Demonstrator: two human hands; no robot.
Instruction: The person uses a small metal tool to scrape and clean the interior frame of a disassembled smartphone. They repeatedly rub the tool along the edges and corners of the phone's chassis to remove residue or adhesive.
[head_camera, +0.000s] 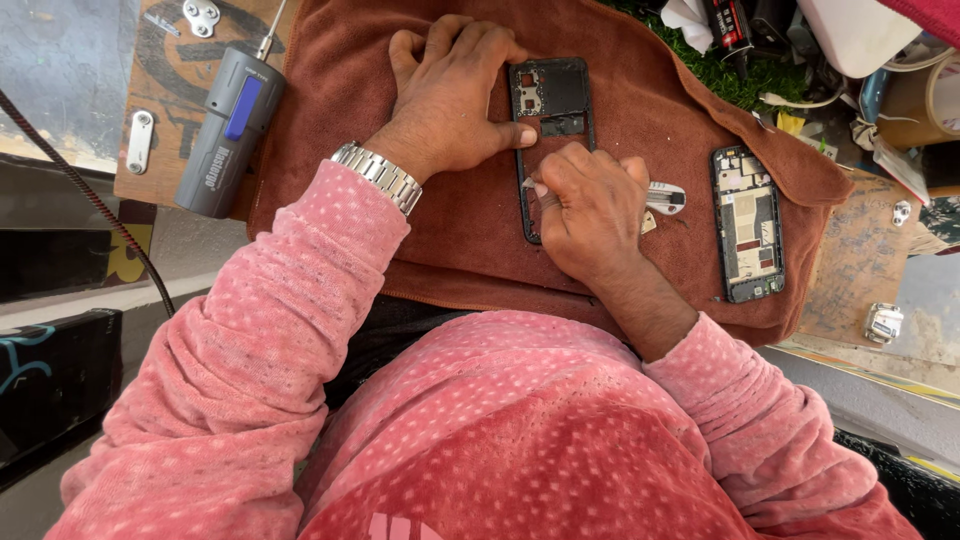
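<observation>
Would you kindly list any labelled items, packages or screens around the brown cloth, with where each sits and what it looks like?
Electric screwdriver: left of the brown cloth, grey cylinder with a blue panel and lettering down its side.
Battery: top edge, right of centre, black with a red label.
Tape roll: far right top, brown.
Screens: none lit; the opened phone body on the cloth's right shows only its internals.

The lower part of the black phone frame (551, 105) is covered by the right hand (590, 215), and its left edge by the left hand (450, 100). The small tool (668, 197) is half hidden under the fingers. The white container (860, 30) is cut off by the top edge.
</observation>
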